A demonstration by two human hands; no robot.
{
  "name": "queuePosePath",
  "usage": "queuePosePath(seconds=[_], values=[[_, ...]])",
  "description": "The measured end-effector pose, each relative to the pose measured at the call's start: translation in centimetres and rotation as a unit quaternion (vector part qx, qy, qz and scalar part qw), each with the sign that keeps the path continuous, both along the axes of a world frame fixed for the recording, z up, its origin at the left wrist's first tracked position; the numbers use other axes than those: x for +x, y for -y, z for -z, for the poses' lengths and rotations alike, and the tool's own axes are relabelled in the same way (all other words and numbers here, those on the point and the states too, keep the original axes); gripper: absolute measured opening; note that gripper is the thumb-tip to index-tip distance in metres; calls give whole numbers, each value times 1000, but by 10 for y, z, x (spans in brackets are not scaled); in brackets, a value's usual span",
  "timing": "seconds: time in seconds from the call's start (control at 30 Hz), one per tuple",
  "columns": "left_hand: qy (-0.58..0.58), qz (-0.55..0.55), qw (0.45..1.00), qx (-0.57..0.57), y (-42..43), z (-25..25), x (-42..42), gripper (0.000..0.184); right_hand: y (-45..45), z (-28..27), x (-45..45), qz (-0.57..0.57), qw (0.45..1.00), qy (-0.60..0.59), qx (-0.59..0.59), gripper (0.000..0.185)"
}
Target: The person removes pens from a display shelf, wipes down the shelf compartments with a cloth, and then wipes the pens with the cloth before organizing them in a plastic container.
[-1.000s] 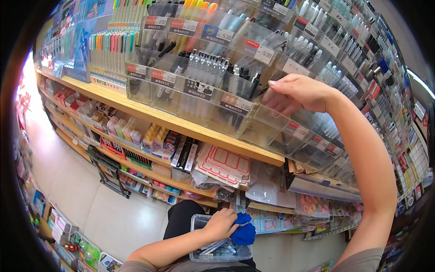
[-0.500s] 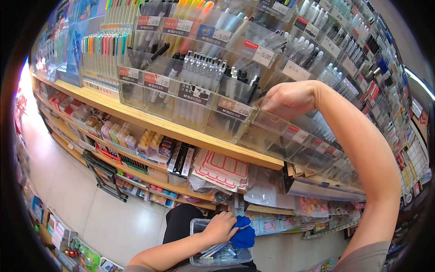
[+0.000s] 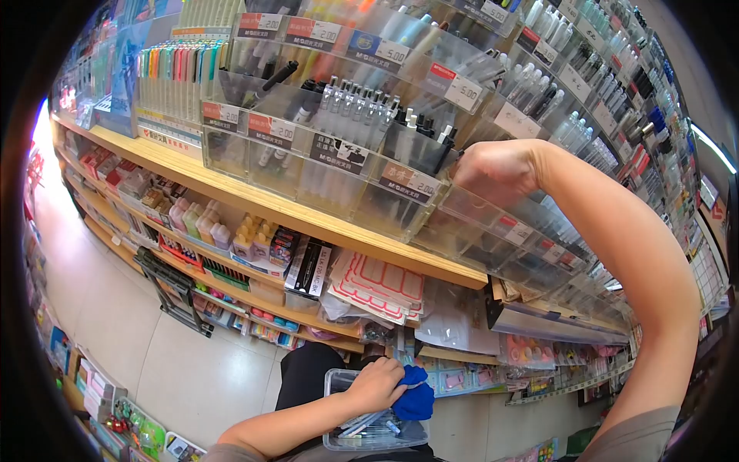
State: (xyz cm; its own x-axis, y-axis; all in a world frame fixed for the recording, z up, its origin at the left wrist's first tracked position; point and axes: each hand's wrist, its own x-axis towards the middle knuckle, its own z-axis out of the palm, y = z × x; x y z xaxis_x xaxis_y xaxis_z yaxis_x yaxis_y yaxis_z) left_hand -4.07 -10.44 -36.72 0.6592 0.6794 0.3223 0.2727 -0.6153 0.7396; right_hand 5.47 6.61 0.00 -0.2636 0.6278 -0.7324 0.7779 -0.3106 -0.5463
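Observation:
My right hand (image 3: 496, 171) reaches into a clear acrylic pen compartment (image 3: 469, 208) on the display. Its fingers are curled and point down behind the front wall; whether they hold anything is hidden. Just left of it stand dark pens (image 3: 423, 127) in the neighbouring compartment, above a 2.00 price label (image 3: 408, 181). Low in the view, my left hand (image 3: 377, 386) is closed on a blue cloth (image 3: 416, 394) at the rim of a clear plastic box (image 3: 332, 439). Several pens (image 3: 369, 423) lie in that box, which sits by my dark-clothed leg (image 3: 304, 377).
Tiered acrylic holders of pens (image 3: 358, 104) rise ahead and to the right. A wooden shelf edge (image 3: 269, 212) runs below them. Lower shelves carry small boxes, bottles and red-printed label sheets (image 3: 377, 285). A folded black stand (image 3: 173, 292) leans at the left, near the tiled floor (image 3: 223, 369).
The view has shifted slightly. My right hand stays in the same part of the display, with its wrist and forearm moved a little to the right. My left hand keeps the blue cloth.

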Motion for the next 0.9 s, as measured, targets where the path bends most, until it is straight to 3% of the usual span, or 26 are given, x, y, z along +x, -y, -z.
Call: queuePosePath(seconds=[0.23,0.33,0.53,0.73,0.9], values=[[1,5,1000,-2,0,-2,-1,24,-18,12,8,15,995,-25,-94,32],[7,8,1000,-1,-1,-2,-1,23,-11,3,0,-40,996,27,-76,34],[8,9,1000,-14,0,-4,1,23,-19,12,10,1,996,-16,-87,30],[19,12,1000,-17,-1,-3,4,22,-17,11,8,-35,995,-18,-88,40],[16,13,999,-27,-3,-4,4,22,-22,14,19,-9,1000,-11,-10,26]])
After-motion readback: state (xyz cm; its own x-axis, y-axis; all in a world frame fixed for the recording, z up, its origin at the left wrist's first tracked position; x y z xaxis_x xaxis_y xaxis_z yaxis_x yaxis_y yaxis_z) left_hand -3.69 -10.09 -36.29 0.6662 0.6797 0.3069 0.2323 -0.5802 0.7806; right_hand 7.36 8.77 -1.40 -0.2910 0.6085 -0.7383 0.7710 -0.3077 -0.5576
